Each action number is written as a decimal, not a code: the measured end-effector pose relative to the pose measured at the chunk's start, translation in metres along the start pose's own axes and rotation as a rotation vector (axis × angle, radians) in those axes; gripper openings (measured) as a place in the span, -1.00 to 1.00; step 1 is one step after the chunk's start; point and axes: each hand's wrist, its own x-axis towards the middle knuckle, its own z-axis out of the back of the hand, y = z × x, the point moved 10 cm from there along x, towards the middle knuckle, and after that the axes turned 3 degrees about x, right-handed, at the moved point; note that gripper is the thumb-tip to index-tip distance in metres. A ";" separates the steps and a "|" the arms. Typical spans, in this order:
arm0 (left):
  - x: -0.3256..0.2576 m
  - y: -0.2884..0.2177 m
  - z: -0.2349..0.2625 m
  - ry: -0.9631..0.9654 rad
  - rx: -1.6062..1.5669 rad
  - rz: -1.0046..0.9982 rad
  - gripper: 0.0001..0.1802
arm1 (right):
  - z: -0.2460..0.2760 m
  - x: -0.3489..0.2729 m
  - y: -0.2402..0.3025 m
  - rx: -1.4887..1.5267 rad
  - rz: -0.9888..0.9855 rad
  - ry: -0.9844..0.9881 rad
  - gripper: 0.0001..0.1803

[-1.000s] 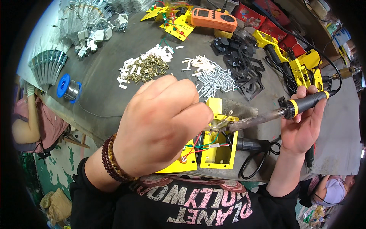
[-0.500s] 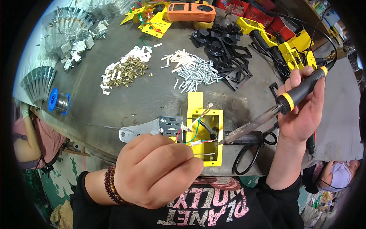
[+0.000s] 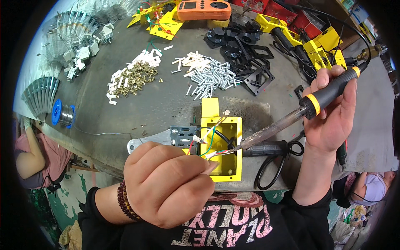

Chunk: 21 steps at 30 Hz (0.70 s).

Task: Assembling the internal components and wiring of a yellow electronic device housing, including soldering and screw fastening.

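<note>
My right hand (image 3: 331,114) grips the black handle of a soldering iron (image 3: 273,128) with yellow rings. Its tip meets the stripped ends of thin coloured wires (image 3: 225,152) over an open yellow metal box (image 3: 239,166). Closed in a pinch just left of the wires is my left hand (image 3: 168,183), knuckles up. Solder wire (image 3: 100,133) runs from a blue spool (image 3: 63,113) toward this hand and passes out of sight behind it; its end is hidden. A second wire bundle (image 3: 219,121) rises from the box. A grey slotted metal bracket (image 3: 156,141) lies partly behind my left hand.
Beyond the box lie piles of silver screws (image 3: 214,79), brass-coloured screws (image 3: 135,79) and black plastic parts (image 3: 246,46). An orange meter (image 3: 204,10) stands at the back. A black cable (image 3: 266,175) loops right of the box. Yellow housings (image 3: 327,48) sit at far right.
The view has shifted slightly. My left fingertips have drawn back a little to the left, and the thin strand in front of them no longer shows. The iron's tip has moved slightly up and left.
</note>
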 end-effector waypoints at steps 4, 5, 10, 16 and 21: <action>0.001 0.000 0.000 0.008 0.013 0.007 -0.54 | 0.001 0.000 0.000 -0.001 0.001 -0.005 -0.55; 0.001 0.000 0.001 0.002 0.012 0.013 -0.54 | -0.004 0.000 0.000 0.002 -0.007 0.046 -0.59; 0.001 0.001 0.000 0.017 0.009 0.021 -0.52 | -0.007 -0.001 0.001 -0.003 -0.008 0.069 -0.62; 0.002 0.003 -0.004 0.041 0.009 0.036 -0.53 | -0.005 0.000 0.000 0.015 -0.021 0.081 -0.61; 0.002 0.004 -0.006 0.040 0.010 0.049 -0.54 | -0.002 0.001 -0.002 0.017 -0.032 0.083 -0.59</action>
